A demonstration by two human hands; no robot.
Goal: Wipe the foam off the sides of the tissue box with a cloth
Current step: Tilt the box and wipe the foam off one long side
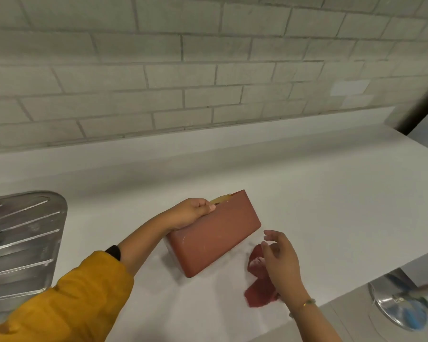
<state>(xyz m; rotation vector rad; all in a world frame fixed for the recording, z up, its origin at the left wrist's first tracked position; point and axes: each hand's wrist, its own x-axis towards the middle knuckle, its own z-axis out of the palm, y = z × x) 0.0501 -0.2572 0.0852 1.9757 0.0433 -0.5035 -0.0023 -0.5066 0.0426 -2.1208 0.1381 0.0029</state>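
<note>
A reddish-brown tissue box (215,235) stands tipped on its long edge on the white counter, with faint white foam streaks on the broad side facing me. My left hand (192,213) grips its upper far edge, where a yellowish strip shows. A crumpled red cloth (258,280) with white foam on it lies on the counter to the right of the box. My right hand (279,262) hovers just over the cloth, fingers spread and curved; I cannot tell whether they touch it.
A steel sink drainboard (22,243) lies at the left. The white counter (307,193) runs back to a brick-tiled wall (208,70). Its front edge falls off at the lower right, where a round metal lid (400,309) sits below.
</note>
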